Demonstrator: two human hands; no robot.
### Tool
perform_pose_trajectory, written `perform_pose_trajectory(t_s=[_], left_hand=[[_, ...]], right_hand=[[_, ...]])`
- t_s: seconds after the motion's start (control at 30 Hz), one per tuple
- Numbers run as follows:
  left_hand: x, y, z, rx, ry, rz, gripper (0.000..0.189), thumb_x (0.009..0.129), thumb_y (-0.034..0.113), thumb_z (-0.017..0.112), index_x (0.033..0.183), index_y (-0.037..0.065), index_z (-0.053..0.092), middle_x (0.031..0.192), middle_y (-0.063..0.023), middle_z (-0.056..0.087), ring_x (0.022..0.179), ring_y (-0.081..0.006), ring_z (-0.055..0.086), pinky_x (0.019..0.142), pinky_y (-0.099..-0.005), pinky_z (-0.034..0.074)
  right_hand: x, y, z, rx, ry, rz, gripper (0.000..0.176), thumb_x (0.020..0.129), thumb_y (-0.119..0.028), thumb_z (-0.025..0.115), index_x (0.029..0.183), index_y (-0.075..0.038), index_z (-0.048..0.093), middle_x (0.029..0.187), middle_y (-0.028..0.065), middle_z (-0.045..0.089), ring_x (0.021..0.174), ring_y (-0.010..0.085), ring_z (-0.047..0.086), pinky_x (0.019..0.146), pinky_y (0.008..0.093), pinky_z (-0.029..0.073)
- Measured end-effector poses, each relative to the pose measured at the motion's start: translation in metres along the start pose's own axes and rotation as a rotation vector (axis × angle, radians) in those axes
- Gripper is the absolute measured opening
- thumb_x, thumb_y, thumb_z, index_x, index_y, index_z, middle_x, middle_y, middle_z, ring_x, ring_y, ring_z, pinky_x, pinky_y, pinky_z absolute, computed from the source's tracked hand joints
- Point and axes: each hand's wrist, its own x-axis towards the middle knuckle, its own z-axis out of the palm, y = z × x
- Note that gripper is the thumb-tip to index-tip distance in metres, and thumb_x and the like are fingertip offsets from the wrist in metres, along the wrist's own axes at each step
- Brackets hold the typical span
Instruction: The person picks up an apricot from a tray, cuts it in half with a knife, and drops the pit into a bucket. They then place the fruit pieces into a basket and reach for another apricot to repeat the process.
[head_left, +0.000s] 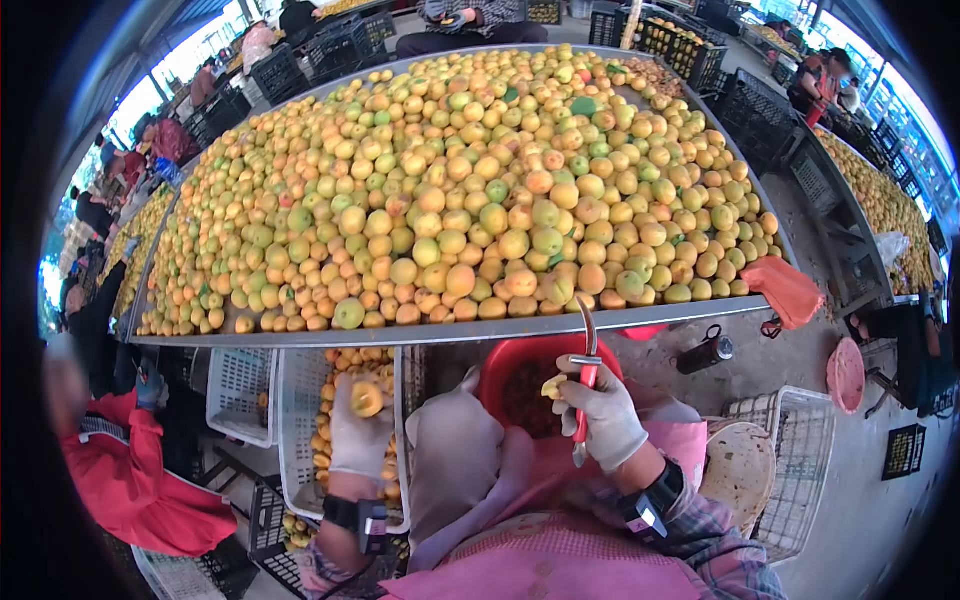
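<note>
My left hand [358,435], in a white glove, holds a cut apricot half [367,399] with its hollow side up, above a white plastic crate [297,430] of apricot halves. My right hand [612,420], also gloved, is closed around a red-handled knife [587,385] whose curved blade points up towards the table edge. Between its thumb and fingers sits a yellow apricot piece [553,387]. Below and behind that hand stands a red basin [500,365] with dark contents, partly hidden. Whole apricots [450,200] are heaped across the metal-edged table [440,334] ahead.
An orange-red cloth or bag [785,290] hangs at the table's right corner. A black flask [706,350] stands on the floor. White crates [800,470] and a woven basket [738,465] are at my right. A person in a red jacket [140,480] sits close on my left.
</note>
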Motion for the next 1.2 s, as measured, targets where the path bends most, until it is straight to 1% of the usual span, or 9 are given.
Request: perform_pose_trajectory(t_s=[0.1, 0.47, 0.53, 0.6, 0.67, 0.77, 0.8, 0.93, 1.2], left_hand=[[0.000, 0.016, -0.030, 0.115, 0.132, 0.054, 0.028, 0.098, 0.041, 0.052, 0.097, 0.013, 0.057, 0.081, -0.0021, 0.059, 0.067, -0.0147, 0.056, 0.051, -0.0252, 0.040], [0.037, 0.008, -0.199, 0.413, 0.726, 0.239, 0.040, 0.089, 0.035, 0.066, 0.110, 0.002, 0.062, 0.091, -0.0075, 0.064, 0.081, -0.0217, 0.063, 0.073, -0.0336, 0.051], [0.040, 0.013, -0.220, 1.056, 0.812, 0.154, 0.039, 0.087, 0.031, 0.068, 0.105, -0.003, 0.064, 0.092, -0.0118, 0.067, 0.085, -0.0262, 0.064, 0.077, -0.0360, 0.050], [0.038, 0.016, -0.216, 1.198, 0.743, 0.299, 0.039, 0.086, 0.030, 0.067, 0.103, -0.005, 0.064, 0.093, -0.0146, 0.068, 0.086, -0.0280, 0.064, 0.078, -0.0373, 0.050], [0.034, 0.022, -0.174, 1.451, 0.662, 0.397, 0.041, 0.087, 0.027, 0.065, 0.109, -0.008, 0.062, 0.103, -0.0206, 0.068, 0.094, -0.0294, 0.064, 0.083, -0.0368, 0.049], [0.034, 0.017, -0.058, 1.038, 0.254, 0.577, 0.035, 0.091, 0.018, 0.061, 0.116, -0.006, 0.060, 0.110, -0.0130, 0.066, 0.100, -0.0216, 0.061, 0.090, -0.0314, 0.045], [0.049, 0.011, -0.043, 1.129, 0.240, 0.636, 0.036, 0.091, 0.014, 0.062, 0.121, -0.005, 0.058, 0.115, -0.0132, 0.064, 0.103, -0.0200, 0.060, 0.091, -0.0298, 0.045], [0.040, -0.004, 0.104, 1.665, 0.014, 0.972, 0.053, 0.077, 0.022, 0.072, 0.123, -0.002, 0.058, 0.121, -0.0266, 0.058, 0.113, -0.0415, 0.055, 0.098, -0.0458, 0.044], [0.107, -0.046, 0.152, 2.088, -0.103, 1.107, 0.052, 0.075, 0.032, 0.076, 0.118, 0.008, 0.061, 0.125, -0.0176, 0.055, 0.114, -0.0393, 0.051, 0.094, -0.0482, 0.045]], right_hand=[[0.002, 0.001, -0.008, -0.028, 0.026, 0.027, 0.030, 0.089, -0.006, 0.062, 0.117, -0.002, 0.056, 0.092, 0.0093, 0.067, 0.067, 0.0113, 0.061, 0.048, 0.0233, 0.050], [0.004, 0.008, -0.016, -0.123, 0.120, 0.017, 0.027, 0.087, -0.008, 0.065, 0.113, -0.004, 0.061, 0.089, 0.0053, 0.066, 0.063, 0.0093, 0.059, 0.046, 0.0214, 0.048], [0.007, 0.011, -0.019, -0.177, 0.152, 0.035, 0.028, 0.088, -0.011, 0.067, 0.115, -0.006, 0.063, 0.086, 0.0030, 0.065, 0.062, 0.0084, 0.058, 0.046, 0.0210, 0.048], [0.008, 0.009, -0.023, -0.154, 0.155, 0.034, 0.027, 0.090, -0.015, 0.066, 0.115, -0.007, 0.062, 0.083, 0.0022, 0.063, 0.062, 0.0082, 0.057, 0.046, 0.0220, 0.048], [0.011, 0.007, -0.027, -0.139, 0.167, 0.030, 0.026, 0.092, -0.016, 0.064, 0.115, -0.006, 0.061, 0.081, 0.0021, 0.063, 0.062, 0.0087, 0.057, 0.047, 0.0228, 0.049], [0.013, 0.001, -0.028, -0.014, 0.167, 0.028, 0.026, 0.092, -0.015, 0.062, 0.116, -0.005, 0.060, 0.080, 0.0022, 0.062, 0.061, 0.0100, 0.058, 0.046, 0.0234, 0.049], [0.014, 0.000, -0.029, 0.006, 0.146, 0.036, 0.025, 0.094, -0.017, 0.058, 0.115, -0.003, 0.060, 0.079, 0.0028, 0.061, 0.059, 0.0115, 0.058, 0.045, 0.0246, 0.049], [0.008, -0.012, -0.023, 0.036, 0.101, 0.060, 0.028, 0.097, -0.024, 0.054, 0.115, -0.003, 0.058, 0.075, 0.0037, 0.059, 0.055, 0.0123, 0.057, 0.045, 0.0257, 0.049], [-0.006, -0.026, -0.028, -0.074, 0.045, 0.001, 0.037, 0.100, -0.031, 0.043, 0.121, -0.003, 0.051, 0.066, 0.0036, 0.051, 0.046, 0.0140, 0.050, 0.043, 0.0277, 0.048]])
